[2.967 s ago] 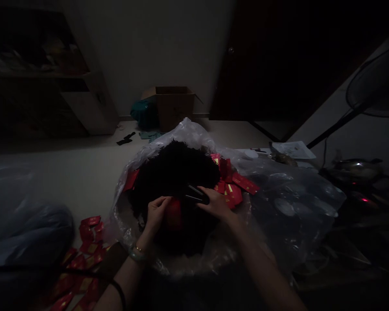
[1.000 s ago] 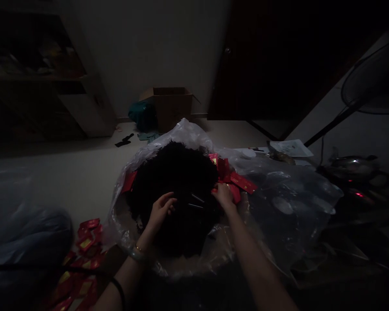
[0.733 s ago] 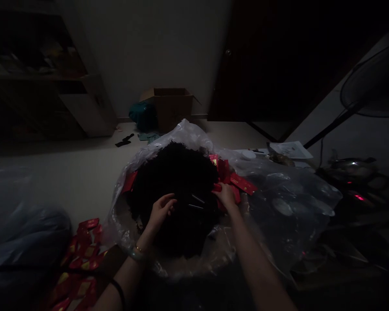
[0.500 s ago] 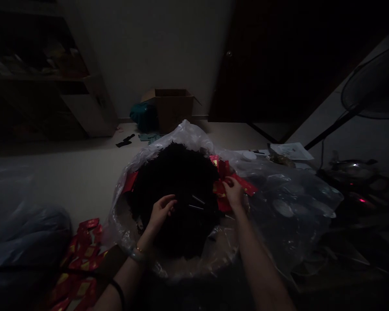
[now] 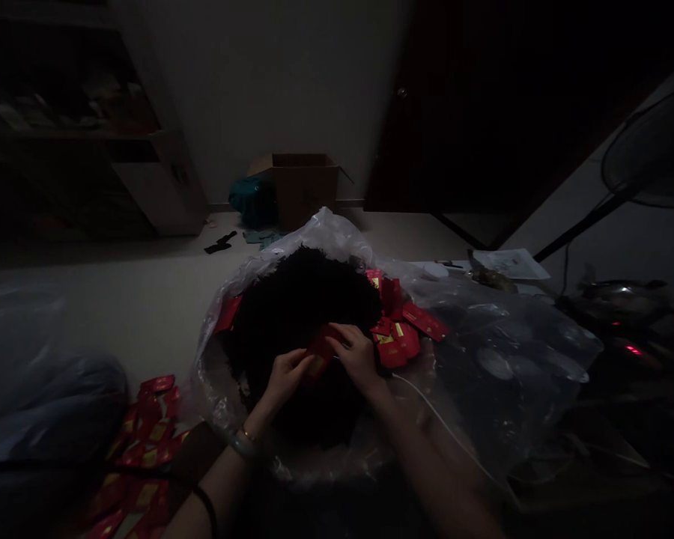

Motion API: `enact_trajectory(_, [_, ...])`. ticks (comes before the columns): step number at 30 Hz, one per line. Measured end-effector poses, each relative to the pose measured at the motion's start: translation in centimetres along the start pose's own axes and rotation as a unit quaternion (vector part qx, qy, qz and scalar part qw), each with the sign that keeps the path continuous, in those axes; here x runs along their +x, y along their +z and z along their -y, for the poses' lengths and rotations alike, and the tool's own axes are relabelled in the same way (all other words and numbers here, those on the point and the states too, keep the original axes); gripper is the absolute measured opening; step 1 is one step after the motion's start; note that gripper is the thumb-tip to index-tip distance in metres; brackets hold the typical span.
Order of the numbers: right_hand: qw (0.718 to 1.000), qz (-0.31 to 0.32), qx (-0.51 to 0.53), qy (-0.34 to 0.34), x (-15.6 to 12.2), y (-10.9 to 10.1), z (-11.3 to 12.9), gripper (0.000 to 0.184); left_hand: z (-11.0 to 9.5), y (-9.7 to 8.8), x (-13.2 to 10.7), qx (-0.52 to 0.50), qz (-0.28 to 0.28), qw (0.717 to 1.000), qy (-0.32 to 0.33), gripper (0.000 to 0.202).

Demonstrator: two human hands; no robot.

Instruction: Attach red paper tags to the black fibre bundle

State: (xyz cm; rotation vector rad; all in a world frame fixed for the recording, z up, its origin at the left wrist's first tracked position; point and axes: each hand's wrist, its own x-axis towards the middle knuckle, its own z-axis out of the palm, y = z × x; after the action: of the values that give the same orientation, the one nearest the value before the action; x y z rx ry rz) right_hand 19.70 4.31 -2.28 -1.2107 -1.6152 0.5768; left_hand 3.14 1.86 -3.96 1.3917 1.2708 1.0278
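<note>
The room is dim. A heap of black stuff (image 5: pixel 297 307) fills an open clear plastic bag (image 5: pixel 326 232) in front of me. Over its near side, my left hand (image 5: pixel 284 374) and my right hand (image 5: pixel 355 356) meet on one small red packet (image 5: pixel 317 356), the fingers of both pinched on it. A pile of like red packets (image 5: pixel 398 329) lies just right of my right hand on the bag's edge. I cannot see what lies under the hands.
More red packets (image 5: pixel 146 434) are strewn on the floor at lower left. A second clear plastic bag (image 5: pixel 511 352) spreads to the right. A cardboard box (image 5: pixel 303 183) stands by the far wall, a shelf unit (image 5: pixel 146 180) at left, a fan (image 5: pixel 651 150) at right.
My right hand went to the red pile on the right, took one packet and came back to the middle. My left hand has shifted slightly and now also pinches it.
</note>
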Motion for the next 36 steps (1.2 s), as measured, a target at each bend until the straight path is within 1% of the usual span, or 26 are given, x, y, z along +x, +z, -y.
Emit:
enact_trajectory(1, [0.999, -0.013, -0.036, -0.031, -0.3, 0.2, -0.1, 0.028, 0.0, 0.0, 0.1, -0.002, -0.020, 1.000, 0.000, 0.032])
enact_trajectory(3, [0.992, -0.018, -0.094, -0.076, -0.7, 0.5, -0.2, 0.029, 0.1, 0.0, 0.2, -0.003, -0.047, 0.999, 0.002, 0.031])
enact_trajectory(6, [0.986, 0.002, -0.140, -0.095, -1.0, 0.7, -0.1, 0.029, 0.2, 0.0, 0.4, 0.007, -0.067, 0.998, 0.006, 0.029])
enact_trajectory(9, [0.985, 0.036, -0.156, -0.062, -0.5, 0.6, -0.1, 0.021, 0.6, -0.1, 0.2, 0.021, -0.066, 0.997, 0.020, 0.026])
enact_trajectory(11, [0.982, 0.082, -0.168, -0.024, 0.1, 0.3, 0.1, 0.016, 0.7, -0.1, 0.1, 0.033, -0.048, 0.998, 0.026, 0.025])
enact_trajectory(13, [0.976, 0.135, -0.172, -0.009, 0.6, -0.2, 0.5, 0.018, 0.7, -0.2, 0.0, 0.046, -0.031, 0.998, 0.021, 0.025])
enact_trajectory(15, [0.973, 0.175, -0.151, -0.023, 0.8, -0.5, 1.1, 0.016, 0.7, -0.3, 0.0, 0.062, -0.038, 0.997, 0.016, 0.024])
enact_trajectory(17, [0.974, 0.190, -0.121, -0.023, 0.7, -0.6, 1.4, 0.012, 0.8, -0.5, 0.1, 0.077, -0.059, 0.995, 0.023, 0.023])
enact_trajectory(18, [0.976, 0.192, -0.102, -0.006, 0.6, -0.5, 1.5, 0.012, 0.9, -0.6, 0.1, 0.086, -0.065, 0.994, 0.031, 0.022])
enact_trajectory(20, [0.976, 0.205, -0.036, 0.056, 0.5, -0.4, 1.2, 0.014, 1.3, -0.8, 0.1, 0.114, -0.071, 0.989, 0.056, 0.022])
enact_trajectory(22, [0.960, 0.242, 0.064, 0.125, 0.6, -0.2, 0.7, 0.015, 1.5, -1.0, 0.1, 0.160, -0.077, 0.979, 0.096, 0.021])
enact_trajectory(24, [0.939, 0.263, 0.134, 0.178, 0.7, 0.0, 0.2, 0.019, 1.5, -0.9, -0.1, 0.216, -0.098, 0.960, 0.150, 0.020])
enact_trajectory(25, [0.935, 0.259, 0.148, 0.194, 0.7, 0.1, 0.1, 0.019, 1.3, -0.8, -0.2, 0.249, -0.113, 0.945, 0.177, 0.020])
enact_trajectory(26, [0.937, 0.243, 0.153, 0.200, 0.7, 0.3, -0.1, 0.017, 1.1, -0.6, -0.3, 0.285, -0.131, 0.927, 0.203, 0.021])
enact_trajectory(27, [0.942, 0.222, 0.154, 0.199, 0.6, 0.5, -0.2, 0.015, 0.9, -0.3, -0.4, 0.326, -0.152, 0.906, 0.224, 0.030])
enact_trajectory(28, [0.948, 0.202, 0.154, 0.193, 0.5, 0.7, -0.3, 0.014, 0.8, -0.1, -0.6, 0.364, -0.166, 0.885, 0.238, 0.044])
enact_trajectory(29, [0.952, 0.187, 0.155, 0.186, 0.4, 0.9, -0.3, 0.014, 0.7, 0.1, -0.7, 0.392, -0.174, 0.868, 0.250, 0.051])
enact_trajectory(30, [0.955, 0.177, 0.156, 0.180, 0.2, 1.1, -0.3, 0.015, 0.7, 0.2, -0.7, 0.409, -0.178, 0.856, 0.260, 0.051])
enact_trajectory(31, [0.954, 0.176, 0.162, 0.179, 0.1, 1.3, -0.3, 0.015, 0.9, 0.3, -0.7, 0.416, -0.177, 0.851, 0.269, 0.048])
enact_trajectory(33, [0.941, 0.207, 0.194, 0.188, -0.1, 1.4, 0.0, 0.019, 1.4, 0.4, -0.5, 0.407, -0.166, 0.851, 0.289, 0.041])
enact_trajectory(36, [0.897, 0.293, 0.260, 0.203, -0.1, 1.2, 0.6, 0.032, 2.1, 0.3, -0.3, 0.388, -0.151, 0.855, 0.310, 0.038])
